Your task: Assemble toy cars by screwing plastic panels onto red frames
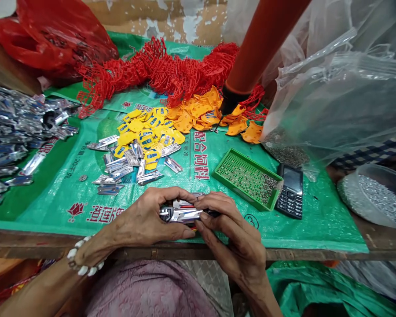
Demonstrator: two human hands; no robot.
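left hand [148, 220] gripping metal piece [181, 212] at lower centre | right hand [232, 235] pinching same piece's right end | green tray [247, 178] right of centre | phone [290, 190] beside tray

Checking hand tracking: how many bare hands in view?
2: left hand and right hand, both at the near table edge, gripping one metal part. None seem hidden.

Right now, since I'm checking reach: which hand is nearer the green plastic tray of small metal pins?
Right. The right hand sits just in front of the green plastic tray; the left hand lies farther left, both gripping one shiny metal piece.
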